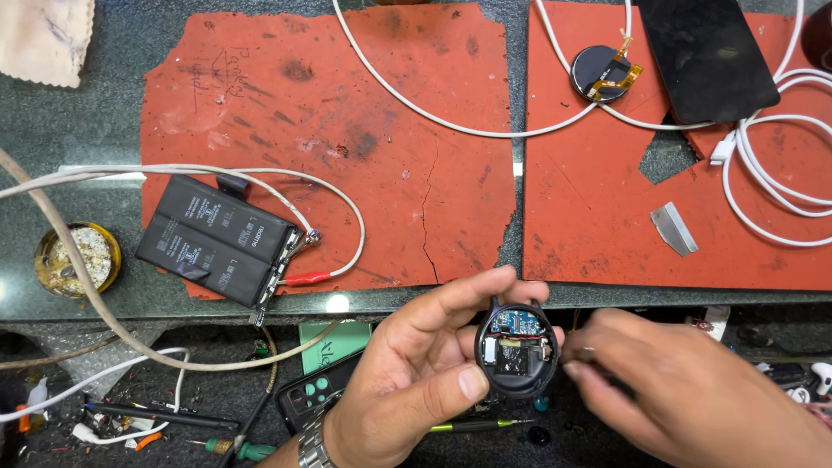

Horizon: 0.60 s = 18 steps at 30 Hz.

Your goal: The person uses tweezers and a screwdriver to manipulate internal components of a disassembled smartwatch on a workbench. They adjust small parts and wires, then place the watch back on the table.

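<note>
You are holding an opened round smartwatch body [517,358] in your left hand [416,381], thumb and fingers closing around its dark, smooth plastic rim just in front of the table edge. The shell is acting as a small container: a blue circuit board is sitting in its upper half and a flat black block is filling the lower half. Your right hand [693,390] is reaching in from the right, fingertips pinching together right at the shell's edge; motion blur is hiding whether they are gripping anything, so I cannot tell.

Behind your hands, two worn red rubbery mats [329,130] are lying on a speckled green stone worktop [78,121]; the left mat is cracked and stained. A flat black twin-cell battery [217,241] is resting on its corner with clip leads attached. A small round brass-coloured tin [76,258] is sitting at the left, holding a pale crumbly mass. On the right mat, a round black disc with a gold flex ribbon [602,74], a dark glossy phone [706,56], a thin metal blade [674,228] and looping white cable [763,173] are lying.
</note>
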Tool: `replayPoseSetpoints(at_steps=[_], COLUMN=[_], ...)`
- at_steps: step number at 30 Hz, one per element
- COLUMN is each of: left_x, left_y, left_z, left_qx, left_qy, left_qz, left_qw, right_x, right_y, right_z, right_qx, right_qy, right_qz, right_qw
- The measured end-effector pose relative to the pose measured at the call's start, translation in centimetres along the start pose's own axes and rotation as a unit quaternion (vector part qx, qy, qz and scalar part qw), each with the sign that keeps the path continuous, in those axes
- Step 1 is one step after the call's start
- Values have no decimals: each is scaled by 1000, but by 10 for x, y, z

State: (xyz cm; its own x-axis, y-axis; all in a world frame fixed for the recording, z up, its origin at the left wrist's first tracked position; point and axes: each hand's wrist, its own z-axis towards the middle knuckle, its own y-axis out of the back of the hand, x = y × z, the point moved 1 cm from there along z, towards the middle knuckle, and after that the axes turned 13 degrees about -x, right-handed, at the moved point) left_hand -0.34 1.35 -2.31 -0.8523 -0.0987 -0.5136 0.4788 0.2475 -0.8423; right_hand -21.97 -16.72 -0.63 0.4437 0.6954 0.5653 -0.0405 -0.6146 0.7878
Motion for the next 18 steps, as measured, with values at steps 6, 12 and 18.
replayPoseSetpoints(at_steps=[6, 12, 18], left_x=[-2, 2, 2], left_y=[0, -3, -1], left_z=[1, 5, 4], left_qx=[10, 9, 6], left_qy=[7, 14, 6], left_qz=[5, -28, -12], left_qw=[1000, 999, 1000], right_x=[-22, -55, -43], right_y=[26, 13, -4], right_z=[-12, -23, -40], right_qx=[-157, -253, -256], right_qy=[100, -12, -11], right_qz=[275, 624, 144], right_qw=[943, 740, 956])
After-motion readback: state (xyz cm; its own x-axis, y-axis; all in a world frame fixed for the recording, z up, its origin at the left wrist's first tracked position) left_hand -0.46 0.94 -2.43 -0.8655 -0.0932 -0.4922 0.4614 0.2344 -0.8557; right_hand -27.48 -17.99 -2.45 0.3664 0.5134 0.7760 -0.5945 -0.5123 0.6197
